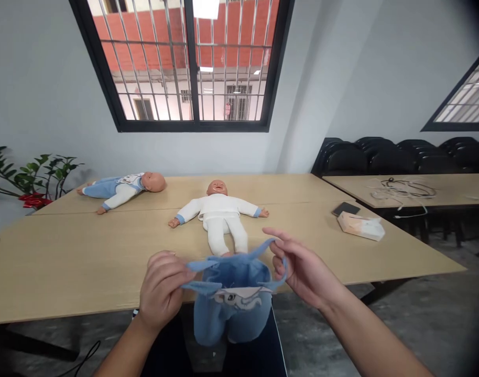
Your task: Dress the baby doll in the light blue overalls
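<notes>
Light blue doll overalls (233, 314) hang in front of the table edge, their waist opening facing up and a printed animal face on the bib. My left hand (164, 290) pinches the straps on the left side. On the right side, my right hand (298, 264) holds the other strap between thumb and fingers, with the index finger stretched out. Just beyond the overalls a baby doll (224, 214) lies on its back in a white top and white trousers with blue cuffs, arms spread, feet toward me. The overalls partly hide its feet.
A second doll (123, 188) in blue overalls lies at the back left of the wooden table (86, 262). A tissue pack (360, 225) and a dark phone (345, 209) sit on the right. Cables (404, 189) lie on another table, by stacked black chairs (381, 157). A plant (46, 175) stands left.
</notes>
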A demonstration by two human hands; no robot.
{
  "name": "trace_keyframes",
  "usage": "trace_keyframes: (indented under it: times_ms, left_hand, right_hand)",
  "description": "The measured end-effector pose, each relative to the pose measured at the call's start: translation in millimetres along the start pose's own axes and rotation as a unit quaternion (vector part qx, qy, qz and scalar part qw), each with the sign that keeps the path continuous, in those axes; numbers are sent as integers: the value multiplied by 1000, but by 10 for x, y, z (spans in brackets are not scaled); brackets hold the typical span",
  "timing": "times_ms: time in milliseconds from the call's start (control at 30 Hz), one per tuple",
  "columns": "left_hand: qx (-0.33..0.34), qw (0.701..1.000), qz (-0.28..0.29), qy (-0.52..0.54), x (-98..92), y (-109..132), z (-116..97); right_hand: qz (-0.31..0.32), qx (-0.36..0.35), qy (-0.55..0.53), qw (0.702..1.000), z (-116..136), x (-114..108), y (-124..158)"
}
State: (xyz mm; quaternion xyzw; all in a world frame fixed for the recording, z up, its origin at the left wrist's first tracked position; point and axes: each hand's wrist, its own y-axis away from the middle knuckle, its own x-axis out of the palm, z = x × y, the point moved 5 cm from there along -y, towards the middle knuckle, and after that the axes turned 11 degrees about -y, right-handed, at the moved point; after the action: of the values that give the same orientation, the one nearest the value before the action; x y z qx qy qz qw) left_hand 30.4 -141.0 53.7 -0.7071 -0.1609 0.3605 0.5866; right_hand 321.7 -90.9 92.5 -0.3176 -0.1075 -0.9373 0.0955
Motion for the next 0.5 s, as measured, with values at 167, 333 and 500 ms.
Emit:
trace_keyframes:
  times_ms: [167,333,500]
  left_hand:
    - [-152,923,-43,351,46,-337,-183]
    - [-286,841,60,455,592,-605,19]
    - [-390,822,175,376,1593,-589,786]
  right_hand:
    - [66,-55,-7,996,193,72,30]
    - [97,-81,45,991,354,-79,-336]
    - [-37,-76,107,991,363,-532,-1372]
